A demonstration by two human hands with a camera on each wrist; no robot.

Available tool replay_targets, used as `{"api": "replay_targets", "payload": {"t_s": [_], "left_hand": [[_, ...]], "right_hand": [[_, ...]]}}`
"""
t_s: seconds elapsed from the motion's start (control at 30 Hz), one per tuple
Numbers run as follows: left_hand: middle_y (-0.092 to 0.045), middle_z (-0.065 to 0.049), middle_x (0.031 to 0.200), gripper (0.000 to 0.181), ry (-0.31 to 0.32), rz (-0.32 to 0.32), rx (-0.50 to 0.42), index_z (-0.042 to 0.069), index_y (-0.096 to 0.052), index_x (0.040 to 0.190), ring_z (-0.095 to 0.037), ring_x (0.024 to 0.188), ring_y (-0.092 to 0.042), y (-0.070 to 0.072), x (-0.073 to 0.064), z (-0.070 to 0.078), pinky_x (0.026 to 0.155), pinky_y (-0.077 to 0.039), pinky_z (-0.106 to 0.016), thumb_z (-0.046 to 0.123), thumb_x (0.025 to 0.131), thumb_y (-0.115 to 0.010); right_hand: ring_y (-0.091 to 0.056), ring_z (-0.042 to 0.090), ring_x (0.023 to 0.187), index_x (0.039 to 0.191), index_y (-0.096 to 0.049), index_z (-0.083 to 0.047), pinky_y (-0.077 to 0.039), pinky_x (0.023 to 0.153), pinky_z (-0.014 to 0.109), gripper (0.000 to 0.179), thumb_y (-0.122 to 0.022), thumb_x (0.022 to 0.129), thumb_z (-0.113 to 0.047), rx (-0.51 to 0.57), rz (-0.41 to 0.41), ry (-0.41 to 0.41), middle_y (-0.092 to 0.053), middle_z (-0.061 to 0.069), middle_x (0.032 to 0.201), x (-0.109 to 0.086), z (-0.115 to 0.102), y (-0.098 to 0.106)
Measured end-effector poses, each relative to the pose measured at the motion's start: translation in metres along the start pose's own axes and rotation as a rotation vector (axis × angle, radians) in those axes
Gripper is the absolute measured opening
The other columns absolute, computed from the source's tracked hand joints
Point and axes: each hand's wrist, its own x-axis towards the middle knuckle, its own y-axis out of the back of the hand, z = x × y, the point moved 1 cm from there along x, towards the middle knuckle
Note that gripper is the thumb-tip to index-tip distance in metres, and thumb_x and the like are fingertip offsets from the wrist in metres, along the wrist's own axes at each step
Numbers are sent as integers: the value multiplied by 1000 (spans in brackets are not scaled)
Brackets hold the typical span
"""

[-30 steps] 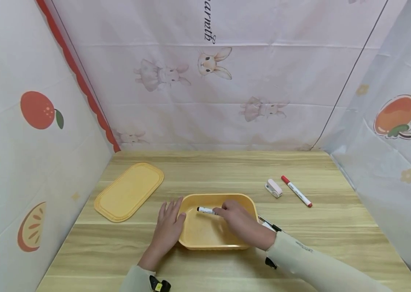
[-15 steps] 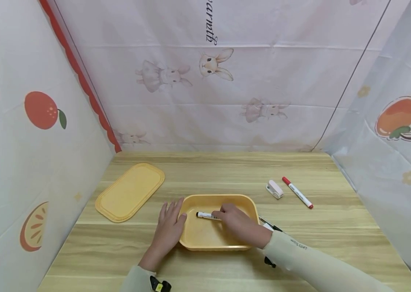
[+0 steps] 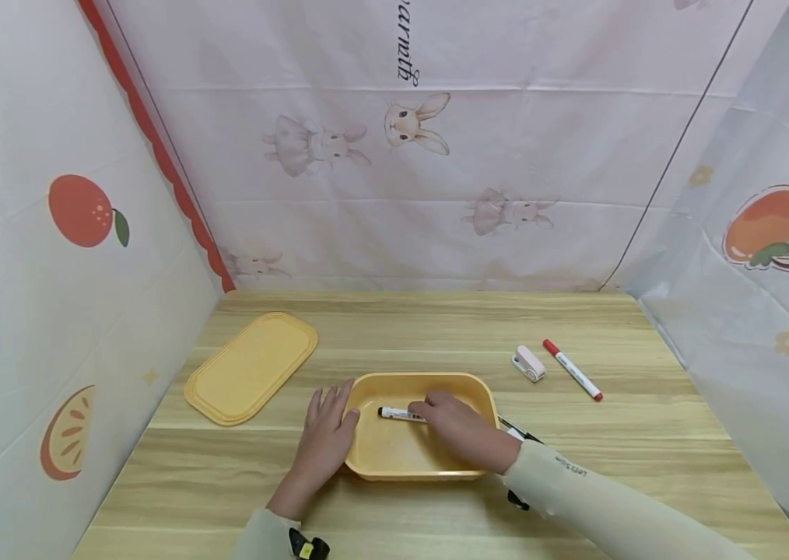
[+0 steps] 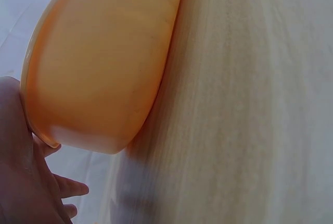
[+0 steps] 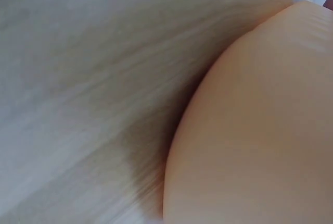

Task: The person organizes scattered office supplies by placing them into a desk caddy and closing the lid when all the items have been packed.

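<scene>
While pinching black-capped marker [image 3: 396,414] inside yellow tray [image 3: 390,453] with right hand [image 3: 463,428], touches tray with spread-fingered left hand [image 3: 325,438]. Partly blocks black pen [image 3: 520,430] with right sleeve [image 3: 566,477]; pink stapler [image 3: 528,363], red marker [image 3: 573,371] beyond.

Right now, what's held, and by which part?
Right hand: white marker, pinched toward the end away from its visible black tip. Left hand: touches the yellow tub at its rim.
</scene>
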Motion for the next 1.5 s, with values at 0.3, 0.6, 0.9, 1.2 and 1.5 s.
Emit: {"api": "replay_targets", "payload": {"t_s": [0.3, 0.6, 0.9, 1.2, 1.5], "left_hand": [[-22, -14, 167, 56, 4, -3, -7, 31, -27, 161, -34, 157, 3, 0, 0, 1, 118, -10, -71, 39, 107, -41], [-22, -14, 167, 56, 4, -3, -16, 29, -28, 161, -34, 157, 3, 1, 1, 3, 119, -9, -71, 40, 107, -41], [-22, -14, 167, 56, 4, -4, -11, 30, -27, 161, -34, 157, 3, 0, 1, 1, 119, -9, -70, 40, 107, -40], [-22, -14, 167, 56, 3, -4, -5, 30, -27, 161, -34, 157, 3, -1, 1, -1, 119, -9, -70, 42, 107, -40], [-22, -15, 167, 57, -3, -9, -17, 28, -27, 161, -36, 157, 2, 0, 0, 0, 118, -12, -72, 41, 107, -40]], "right_hand": [[-46, 12, 84, 131, -65, -10, -43, 71, 23, 37, -55, 97, 2, -40, -8, -19, -55, 1, 96, 1, -1, 2], [-50, 16, 89, 124, -67, -10, -50, 77, 29, 33, -58, 95, 3, -101, 16, -17, -59, 4, 100, 2, 0, 3], [-55, 20, 101, 128, -65, -6, -53, 86, 34, 35, -60, 95, 4, -97, 92, 13, -60, 8, 113, 2, 0, 7], [-60, 28, 112, 125, -66, -6, -57, 87, 37, 35, -66, 92, 4, -123, 135, 3, -63, 15, 121, 3, -11, 24], [-59, 30, 116, 128, -65, -9, -59, 81, 35, 48, -80, 84, -3, -147, 201, -71, -61, 15, 124, -6, -9, 50]]}}
